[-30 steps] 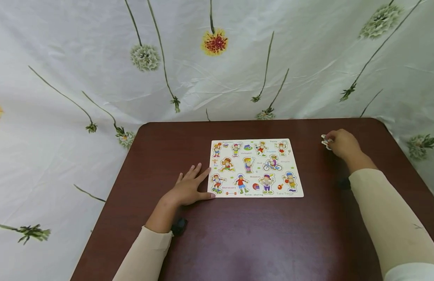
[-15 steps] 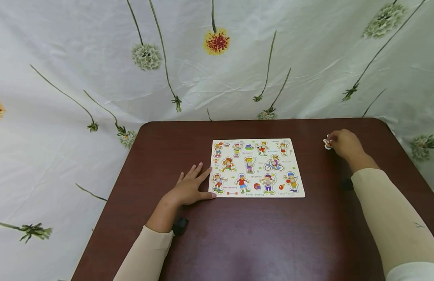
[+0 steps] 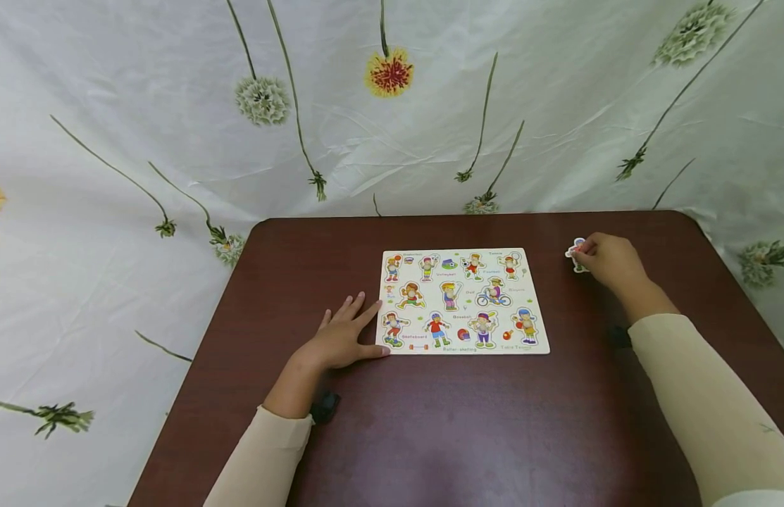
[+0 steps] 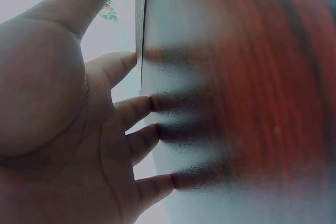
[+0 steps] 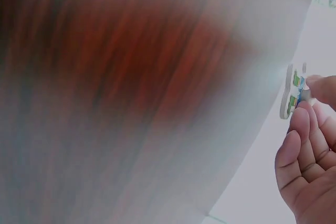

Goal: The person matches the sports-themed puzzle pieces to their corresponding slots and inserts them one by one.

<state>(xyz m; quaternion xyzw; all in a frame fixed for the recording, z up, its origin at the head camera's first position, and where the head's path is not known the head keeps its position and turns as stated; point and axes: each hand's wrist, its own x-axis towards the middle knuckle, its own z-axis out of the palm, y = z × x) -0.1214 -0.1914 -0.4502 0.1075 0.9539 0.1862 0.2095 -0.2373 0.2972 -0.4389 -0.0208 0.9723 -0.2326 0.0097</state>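
At the far right of the table in the head view, my right hand (image 3: 616, 266) pinches a small puzzle piece (image 3: 573, 256) shaped like a figure with a white border. The right wrist view has the piece (image 5: 287, 95) nearly edge-on, its knob between thumb and fingertips, apart from the table. A white puzzle board (image 3: 541, 346) with several colourful sports figures lies mid-table. Spread on the table by its left side is my left hand (image 3: 341, 339), thumb and index finger touching the edge. In the left wrist view the board edge (image 4: 140, 17) runs beside those fingers.
The dark red-brown table (image 3: 468, 422) has rounded far corners. Behind and around it hangs a pale cloth (image 3: 341, 141) printed with flowers and stems. A dark wrist camera (image 3: 325, 408) sits under the left wrist.
My right hand has shifted slightly left with the puzzle piece, which has turned so more of its printed face shows. The left hand and the board have stayed in place.
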